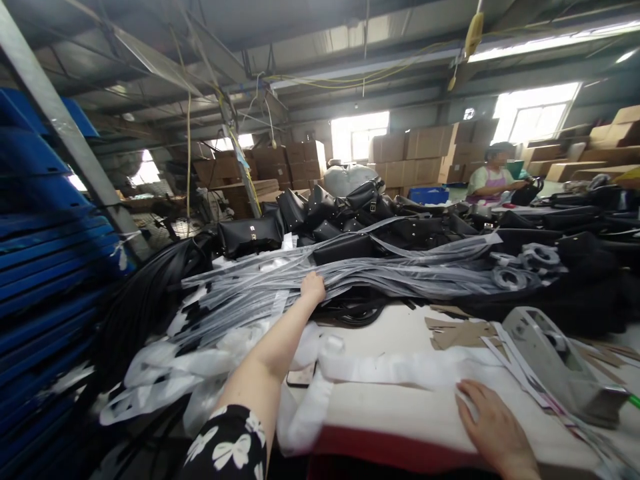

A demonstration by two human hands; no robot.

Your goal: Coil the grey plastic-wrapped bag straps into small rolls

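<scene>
My left hand [313, 287] reaches far forward, its fingers closed at a long bundle of straps in clear, greyish plastic film [415, 275]. Just how many straps are in its grip is hidden behind the hand. Low on the right, my right hand [493, 423] rests on the pale table top [400, 407], fingers apart and holding nothing. Its fingertips are at the edge of a white, soft-looking strip [400, 369] lying across the table. More of this white material bunches up in loose loops [175, 367] left of my forearm.
A grey tape dispenser [545, 360] stands right, beside brown card pieces [460, 332]. Black bags [320, 213] pile up behind the straps. Black straps [150, 293] hang at left near stacked blue crates [45, 267]. A co-worker [493, 177] handles a black item farther back.
</scene>
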